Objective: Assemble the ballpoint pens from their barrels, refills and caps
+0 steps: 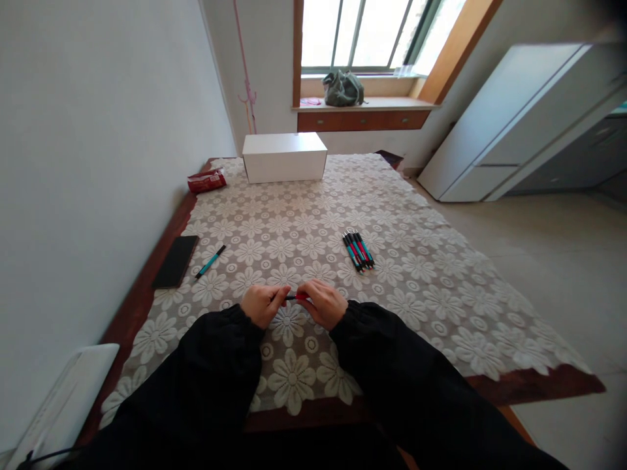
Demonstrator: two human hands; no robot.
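Between my two hands lies a red and black pen (pixel 300 296), held level above the tablecloth (pixel 292 375). My left hand (pixel 263 304) is closed on its black end. The red part is pinched by my right hand (pixel 324 303), whose fingers hide some of the barrel. To the right, beyond my hands, several pens (pixel 358 250) in teal, red and black lie side by side. A single teal and black pen (pixel 210 262) rests on the cloth to the left.
A dark flat notebook or tablet (pixel 176 262) lies near the left table edge. Farther back are a red packet (pixel 206 180) and a long white box (pixel 285 158). A white device (pixel 68 398) stands at the lower left, beside the wall.
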